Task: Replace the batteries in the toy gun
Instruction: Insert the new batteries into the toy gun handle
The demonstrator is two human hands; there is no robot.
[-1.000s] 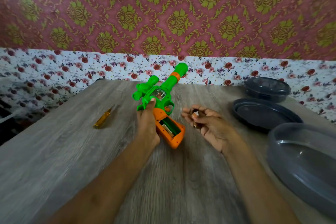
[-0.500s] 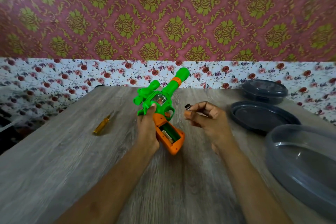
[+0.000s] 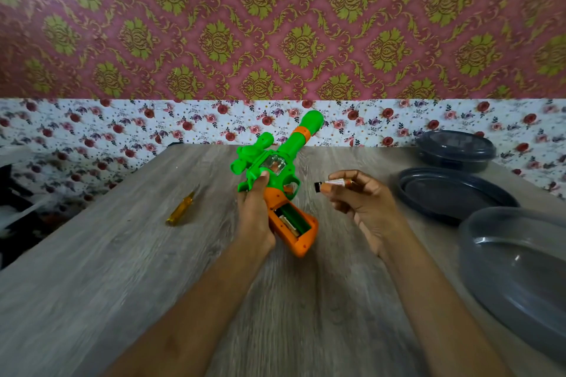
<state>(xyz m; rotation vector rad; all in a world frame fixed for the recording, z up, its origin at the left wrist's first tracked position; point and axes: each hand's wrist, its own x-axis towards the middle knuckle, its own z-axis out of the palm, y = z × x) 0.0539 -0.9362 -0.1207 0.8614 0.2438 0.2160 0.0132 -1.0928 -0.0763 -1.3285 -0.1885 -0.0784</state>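
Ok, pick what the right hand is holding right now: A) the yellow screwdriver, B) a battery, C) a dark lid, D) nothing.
B: the right hand pinches a battery beside the toy gun, while the yellow screwdriver lies apart on the table.

screwdriver (image 3: 180, 213) left of toy gun (image 3: 277, 174), bowls (image 3: 456, 151) right

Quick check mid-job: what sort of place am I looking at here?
Probably a room in a home, not a workshop: patterned wallpaper, a wood-grain table and a grey lidded container.
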